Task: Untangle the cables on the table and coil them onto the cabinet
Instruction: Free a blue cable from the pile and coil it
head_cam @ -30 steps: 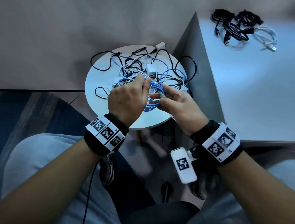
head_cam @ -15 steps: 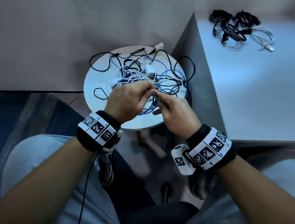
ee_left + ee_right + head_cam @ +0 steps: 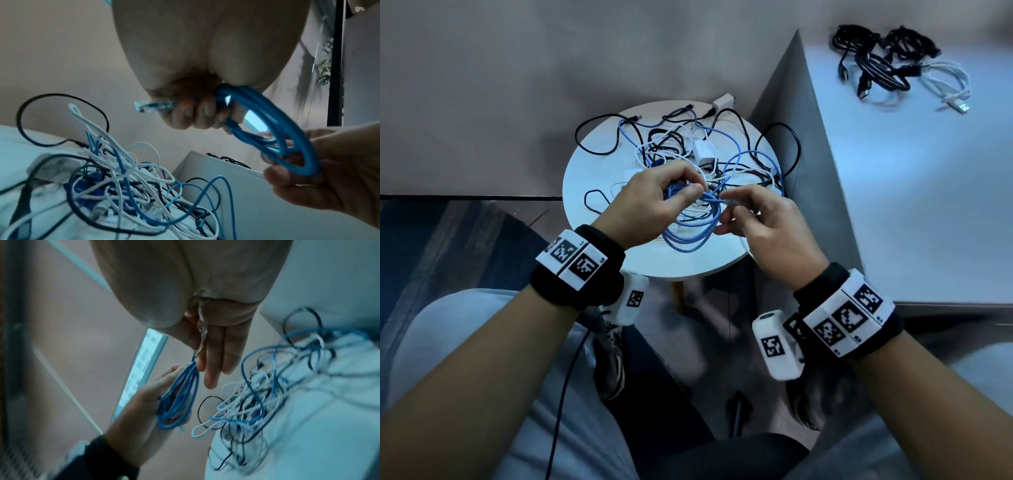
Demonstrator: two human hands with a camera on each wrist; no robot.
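Your left hand (image 3: 654, 202) is raised just above the round bench (image 3: 592, 178), fingers (image 3: 197, 113) curled tight around a coil of blue cable (image 3: 688, 229). One clear plug end sticks out past your knuckles. The loops hang down toward your right hand (image 3: 760, 222), whose thumb and fingers pinch the cable's other clear plug (image 3: 734, 202).

Behind both hands, a loose tangle of cables (image 3: 709, 154) still lies on the bench: black, white and light blue strands crossing each other, too knotted to count. A white power adapter (image 3: 703, 152) sits in the middle of it and a white charger plug (image 3: 722, 101) at the far edge.

To your right stands the cabinet (image 3: 914, 192). On its far top lie three bundled cables, two black (image 3: 876, 58) and one white (image 3: 948, 85).

The blue cable looks light, springy and smooth, so the loops will likely spread if you loosen your grip. Hold it across the whole bundle rather than by a plug.
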